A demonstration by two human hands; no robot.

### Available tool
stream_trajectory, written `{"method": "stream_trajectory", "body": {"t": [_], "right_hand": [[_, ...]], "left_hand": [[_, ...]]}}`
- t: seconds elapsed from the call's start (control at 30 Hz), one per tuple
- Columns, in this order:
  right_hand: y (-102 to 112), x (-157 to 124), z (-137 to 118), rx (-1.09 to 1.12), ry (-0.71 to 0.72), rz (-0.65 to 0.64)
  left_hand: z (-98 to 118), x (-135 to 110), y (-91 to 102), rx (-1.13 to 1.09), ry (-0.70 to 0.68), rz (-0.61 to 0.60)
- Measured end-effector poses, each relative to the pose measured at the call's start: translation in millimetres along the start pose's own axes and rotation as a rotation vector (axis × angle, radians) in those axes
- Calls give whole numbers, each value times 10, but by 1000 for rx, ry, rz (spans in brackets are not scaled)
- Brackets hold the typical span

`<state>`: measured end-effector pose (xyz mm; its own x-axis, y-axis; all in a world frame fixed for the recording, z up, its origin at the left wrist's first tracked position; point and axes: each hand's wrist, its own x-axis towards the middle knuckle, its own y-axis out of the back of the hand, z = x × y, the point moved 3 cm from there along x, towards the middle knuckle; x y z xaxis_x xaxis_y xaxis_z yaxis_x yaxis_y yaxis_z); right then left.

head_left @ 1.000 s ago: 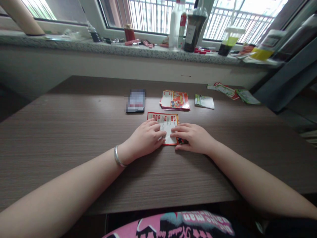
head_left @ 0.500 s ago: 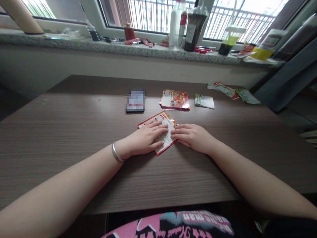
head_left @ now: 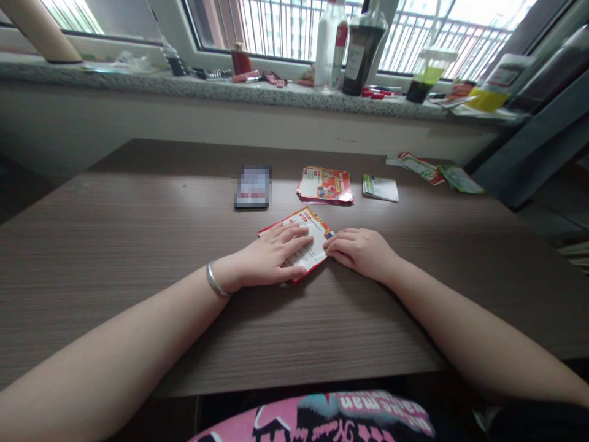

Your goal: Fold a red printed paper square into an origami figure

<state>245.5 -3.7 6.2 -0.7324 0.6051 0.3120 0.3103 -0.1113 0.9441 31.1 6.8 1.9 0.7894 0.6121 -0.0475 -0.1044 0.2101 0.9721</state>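
Observation:
A printed leaflet (head_left: 317,248), white with red edges and an orange strip, lies askew on the table in front of me. My left hand (head_left: 280,253) rests flat across its left part, fingers stretched out and covering much of the print. At the leaflet's right corner, my right hand (head_left: 361,250) has its fingers curled together and closed on the edge; the thumb is mostly hidden. Just beyond the leaflet sits a stack of red and white leaflets (head_left: 327,185).
A phone (head_left: 252,187) with a blurred screen lies left of the stack. To the right are a small pile of pale green-white cards (head_left: 380,188) and several crumpled wrappers (head_left: 421,168). Bottles (head_left: 361,58) and small items line the stone windowsill (head_left: 276,92) behind the table.
My right hand's fingers have curled in at the corner and shifted slightly right. The leaflet has moved a little, and its near corner sits slightly farther from me. My left hand stays almost in place.

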Motion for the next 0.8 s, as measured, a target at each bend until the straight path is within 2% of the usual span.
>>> {"method": "stream_trajectory", "body": {"t": [0.23,0.33,0.53,0.8], "right_hand": [[-28,-35,60,48,-212,33],[-24,-36,68,62,-252,53],[-11,7,38,4,-159,55],[-3,19,-6,15,-78,43]], "left_hand": [[-26,-6,31,-39,-153,64],[-1,-8,32,-54,-173,99],[65,-6,51,-40,-122,122],[25,31,84,-218,-81,206]]}}
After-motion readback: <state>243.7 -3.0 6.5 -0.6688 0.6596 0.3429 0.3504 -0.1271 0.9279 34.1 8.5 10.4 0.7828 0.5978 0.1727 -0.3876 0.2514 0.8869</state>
